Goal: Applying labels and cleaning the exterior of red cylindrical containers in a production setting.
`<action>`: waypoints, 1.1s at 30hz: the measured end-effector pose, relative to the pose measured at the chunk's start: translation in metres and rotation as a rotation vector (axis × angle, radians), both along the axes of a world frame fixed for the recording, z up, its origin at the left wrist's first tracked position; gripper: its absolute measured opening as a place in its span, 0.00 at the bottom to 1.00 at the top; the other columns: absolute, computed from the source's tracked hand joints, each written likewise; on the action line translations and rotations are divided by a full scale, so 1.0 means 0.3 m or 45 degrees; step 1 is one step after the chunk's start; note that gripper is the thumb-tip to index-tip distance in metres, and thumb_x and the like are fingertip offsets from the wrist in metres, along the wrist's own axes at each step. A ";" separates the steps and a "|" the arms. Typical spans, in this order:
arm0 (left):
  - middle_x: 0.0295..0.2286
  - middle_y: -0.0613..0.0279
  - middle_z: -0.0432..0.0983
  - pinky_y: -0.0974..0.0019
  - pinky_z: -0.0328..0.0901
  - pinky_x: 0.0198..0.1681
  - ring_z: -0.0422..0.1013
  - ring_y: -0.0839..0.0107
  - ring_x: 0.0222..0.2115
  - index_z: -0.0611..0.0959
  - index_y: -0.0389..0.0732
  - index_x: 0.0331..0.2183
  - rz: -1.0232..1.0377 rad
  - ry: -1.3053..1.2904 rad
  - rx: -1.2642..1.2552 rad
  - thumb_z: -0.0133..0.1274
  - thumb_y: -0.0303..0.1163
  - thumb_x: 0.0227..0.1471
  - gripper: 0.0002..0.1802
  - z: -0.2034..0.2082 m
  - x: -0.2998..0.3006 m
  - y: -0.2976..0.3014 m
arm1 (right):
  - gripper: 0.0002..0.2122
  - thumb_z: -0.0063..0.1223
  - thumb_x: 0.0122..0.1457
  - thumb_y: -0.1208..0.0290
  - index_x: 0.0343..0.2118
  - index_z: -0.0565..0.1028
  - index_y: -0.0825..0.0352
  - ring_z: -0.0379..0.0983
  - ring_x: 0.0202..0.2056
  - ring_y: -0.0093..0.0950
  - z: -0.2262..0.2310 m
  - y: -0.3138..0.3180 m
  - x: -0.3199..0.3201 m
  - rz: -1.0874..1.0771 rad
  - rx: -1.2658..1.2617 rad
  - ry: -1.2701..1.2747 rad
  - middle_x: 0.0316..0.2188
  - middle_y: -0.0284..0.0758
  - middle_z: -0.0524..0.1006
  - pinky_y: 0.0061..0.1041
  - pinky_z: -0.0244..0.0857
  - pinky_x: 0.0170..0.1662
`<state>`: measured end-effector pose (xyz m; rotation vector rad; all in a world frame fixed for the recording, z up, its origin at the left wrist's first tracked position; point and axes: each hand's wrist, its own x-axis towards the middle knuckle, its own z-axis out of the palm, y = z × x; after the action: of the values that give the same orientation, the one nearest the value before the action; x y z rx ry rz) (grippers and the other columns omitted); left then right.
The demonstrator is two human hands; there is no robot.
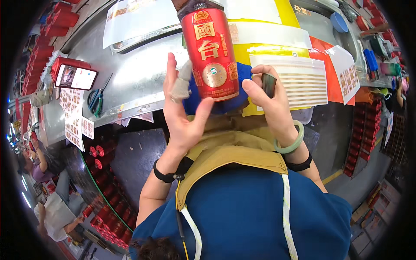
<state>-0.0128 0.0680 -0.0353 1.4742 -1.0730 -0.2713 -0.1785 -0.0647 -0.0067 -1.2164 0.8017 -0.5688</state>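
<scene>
A red bottle [211,56] with gold lettering and a round gold emblem lies with its base toward me over a blue pad [243,82]. My left hand [182,119] is at the bottle's lower left side, fingers stretched and thumb out near the base. A whitish cloth cover [181,84] wraps one or more of its fingers and meets the bottle's side. To the right of the bottle, my right hand [274,104] grips a small dark green flat block [268,85] between thumb and fingers, apart from the bottle.
A sheet of striped gold labels [290,80] lies on yellow sheeting at right. Left on the metal bench [143,73] are scissors [96,99], a lit phone [76,77] and sticker sheets [73,115]. Red bottles [112,212] crowd racks below; people work at far left.
</scene>
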 end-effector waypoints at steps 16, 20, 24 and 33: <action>0.61 0.49 0.62 0.59 0.69 0.60 0.68 0.63 0.59 0.46 0.35 0.71 -0.234 0.609 0.145 0.59 0.19 0.57 0.51 0.081 -0.045 -0.090 | 0.12 0.60 0.67 0.65 0.45 0.73 0.65 0.70 0.38 0.15 -0.014 -0.004 0.010 0.075 0.136 0.054 0.36 0.26 0.77 0.17 0.64 0.40; 0.60 0.50 0.63 0.60 0.70 0.59 0.68 0.63 0.59 0.48 0.34 0.70 -0.234 0.595 0.186 0.59 0.19 0.56 0.50 0.080 -0.043 -0.087 | 0.10 0.59 0.68 0.66 0.45 0.73 0.66 0.72 0.39 0.16 0.002 -0.006 0.013 0.088 0.192 -0.016 0.36 0.27 0.78 0.18 0.65 0.41; 0.59 0.51 0.64 0.60 0.70 0.59 0.69 0.64 0.58 0.49 0.33 0.70 -0.235 0.588 0.192 0.59 0.18 0.55 0.49 0.091 -0.045 -0.086 | 0.11 0.59 0.68 0.66 0.45 0.73 0.66 0.72 0.38 0.15 -0.014 -0.008 0.011 0.081 0.154 -0.004 0.36 0.27 0.77 0.18 0.65 0.40; 0.54 0.50 0.68 0.63 0.76 0.49 0.74 0.66 0.51 0.43 0.36 0.70 -0.082 0.719 0.139 0.59 0.18 0.53 0.54 0.114 -0.096 -0.122 | 0.09 0.57 0.69 0.67 0.47 0.72 0.63 0.58 0.27 0.11 -0.005 -0.001 0.022 0.024 0.154 0.084 0.27 0.21 0.67 0.15 0.53 0.29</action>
<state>-0.0417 0.0314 -0.0011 1.3429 -0.6538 -0.7522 -0.1720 -0.0649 -0.0080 -1.1345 0.8672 -0.4604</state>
